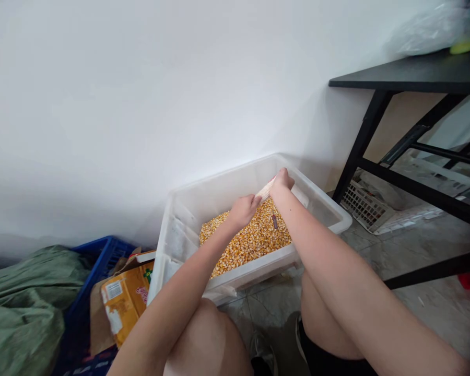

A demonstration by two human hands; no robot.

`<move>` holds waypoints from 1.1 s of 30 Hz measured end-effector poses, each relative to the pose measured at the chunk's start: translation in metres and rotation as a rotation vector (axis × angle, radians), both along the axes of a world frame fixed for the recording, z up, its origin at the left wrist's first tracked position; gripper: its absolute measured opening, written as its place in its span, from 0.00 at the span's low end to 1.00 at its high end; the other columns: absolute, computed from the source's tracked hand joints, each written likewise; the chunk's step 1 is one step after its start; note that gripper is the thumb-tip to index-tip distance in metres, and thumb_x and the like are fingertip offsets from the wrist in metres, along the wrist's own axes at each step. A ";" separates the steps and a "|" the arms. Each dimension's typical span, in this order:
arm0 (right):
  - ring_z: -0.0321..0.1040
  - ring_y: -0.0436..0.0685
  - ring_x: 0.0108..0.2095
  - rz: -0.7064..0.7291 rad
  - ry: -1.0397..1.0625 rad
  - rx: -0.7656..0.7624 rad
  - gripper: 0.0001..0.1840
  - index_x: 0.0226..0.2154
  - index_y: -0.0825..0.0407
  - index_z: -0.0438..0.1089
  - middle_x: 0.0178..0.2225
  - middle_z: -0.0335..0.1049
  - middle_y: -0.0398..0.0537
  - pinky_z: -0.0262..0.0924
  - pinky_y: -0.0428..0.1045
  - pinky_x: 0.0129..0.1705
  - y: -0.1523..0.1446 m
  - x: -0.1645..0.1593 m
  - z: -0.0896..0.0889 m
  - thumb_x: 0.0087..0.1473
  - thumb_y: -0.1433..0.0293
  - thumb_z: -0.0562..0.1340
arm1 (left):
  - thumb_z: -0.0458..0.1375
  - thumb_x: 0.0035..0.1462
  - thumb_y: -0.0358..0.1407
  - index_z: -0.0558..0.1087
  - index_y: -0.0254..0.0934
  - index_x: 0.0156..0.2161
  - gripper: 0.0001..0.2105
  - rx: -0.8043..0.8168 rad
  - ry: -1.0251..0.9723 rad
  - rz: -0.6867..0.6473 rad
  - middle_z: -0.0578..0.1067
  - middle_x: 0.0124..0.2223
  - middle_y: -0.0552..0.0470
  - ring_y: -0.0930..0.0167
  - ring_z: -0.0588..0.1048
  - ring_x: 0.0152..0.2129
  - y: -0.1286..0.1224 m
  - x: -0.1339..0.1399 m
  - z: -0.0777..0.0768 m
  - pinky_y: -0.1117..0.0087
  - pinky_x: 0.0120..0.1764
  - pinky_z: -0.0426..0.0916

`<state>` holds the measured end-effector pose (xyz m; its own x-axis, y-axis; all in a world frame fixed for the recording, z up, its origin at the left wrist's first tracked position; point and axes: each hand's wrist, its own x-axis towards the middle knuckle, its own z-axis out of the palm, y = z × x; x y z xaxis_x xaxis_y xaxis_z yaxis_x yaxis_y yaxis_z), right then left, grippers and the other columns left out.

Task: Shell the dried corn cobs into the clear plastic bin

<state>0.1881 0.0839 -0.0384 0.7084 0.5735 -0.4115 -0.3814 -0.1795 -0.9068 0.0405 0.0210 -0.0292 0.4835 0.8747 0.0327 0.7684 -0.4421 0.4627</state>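
Both hands hold one pale corn cob (265,191) over a white plastic bin (223,184). My left hand (243,210) is closed around its lower left end. Around the upper right end my right hand (282,184) is wrapped, hiding that part. The visible stretch of cob looks whitish, with no yellow kernels that I can make out. Below the hands, loose yellow corn kernels (254,235) cover the bin's floor. A small dark brown piece (274,222) lies on the kernels, its kind unclear.
Left of the bin are an orange-yellow carton (127,303), a blue crate (102,261) and green cloth (27,297). A black table (407,73) stands at right, with a white basket (366,206) beneath. A white wall (141,94) rises behind the bin.
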 end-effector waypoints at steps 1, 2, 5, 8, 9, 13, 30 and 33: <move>0.67 0.56 0.22 -0.043 0.008 -0.002 0.14 0.32 0.54 0.68 0.22 0.66 0.47 0.60 0.47 0.20 0.001 -0.002 -0.001 0.57 0.63 0.51 | 0.37 0.65 0.49 0.71 0.34 0.37 0.25 0.072 0.065 0.037 0.75 0.32 0.43 0.65 0.74 0.31 -0.002 0.003 -0.001 0.68 0.37 0.65; 0.67 0.55 0.22 -0.092 0.025 -0.014 0.13 0.31 0.53 0.68 0.22 0.66 0.47 0.60 0.47 0.20 0.003 -0.003 -0.001 0.56 0.63 0.52 | 0.36 0.65 0.49 0.71 0.33 0.39 0.26 0.121 0.114 0.067 0.75 0.33 0.41 0.64 0.75 0.32 -0.004 0.006 -0.001 0.66 0.38 0.64; 0.67 0.55 0.22 -0.135 0.054 -0.008 0.11 0.28 0.52 0.67 0.21 0.66 0.46 0.61 0.46 0.21 0.003 -0.010 0.001 0.54 0.64 0.54 | 0.32 0.65 0.50 0.71 0.33 0.40 0.29 0.183 0.155 0.098 0.75 0.34 0.37 0.61 0.75 0.34 -0.004 0.007 -0.002 0.65 0.40 0.63; 0.67 0.55 0.21 -0.125 0.095 0.001 0.10 0.27 0.51 0.66 0.20 0.65 0.46 0.61 0.46 0.20 0.002 -0.014 0.003 0.53 0.64 0.54 | 0.31 0.64 0.52 0.73 0.35 0.33 0.32 0.136 0.065 0.102 0.75 0.30 0.41 0.64 0.75 0.31 0.001 -0.001 -0.001 0.67 0.39 0.63; 0.67 0.55 0.21 -0.125 0.113 -0.004 0.10 0.27 0.51 0.66 0.20 0.65 0.47 0.61 0.47 0.20 0.001 -0.014 0.004 0.53 0.65 0.54 | 0.31 0.64 0.53 0.74 0.35 0.33 0.33 0.102 0.015 0.115 0.75 0.28 0.43 0.65 0.74 0.30 0.003 -0.004 -0.001 0.67 0.38 0.63; 0.67 0.56 0.20 -0.121 0.151 -0.025 0.09 0.27 0.51 0.65 0.20 0.66 0.47 0.61 0.47 0.18 -0.001 -0.010 0.004 0.52 0.65 0.54 | 0.38 0.64 0.53 0.76 0.34 0.41 0.29 0.095 -0.228 0.142 0.77 0.32 0.46 0.68 0.74 0.30 0.009 -0.016 0.004 0.70 0.36 0.64; 0.57 0.48 0.17 0.229 0.506 0.584 0.10 0.26 0.51 0.62 0.17 0.55 0.38 0.61 0.44 0.23 -0.006 0.000 0.022 0.54 0.64 0.52 | 0.56 0.56 0.46 0.72 0.35 0.48 0.20 -0.490 -0.593 0.076 0.75 0.44 0.44 0.73 0.75 0.30 0.018 -0.019 0.006 0.72 0.32 0.71; 0.63 0.49 0.22 0.407 0.541 0.662 0.12 0.30 0.52 0.66 0.21 0.63 0.42 0.66 0.46 0.28 -0.007 0.002 0.022 0.53 0.62 0.53 | 0.59 0.53 0.47 0.72 0.32 0.47 0.22 -0.461 -0.595 -0.047 0.76 0.38 0.45 0.72 0.74 0.26 0.010 -0.012 0.009 0.70 0.31 0.71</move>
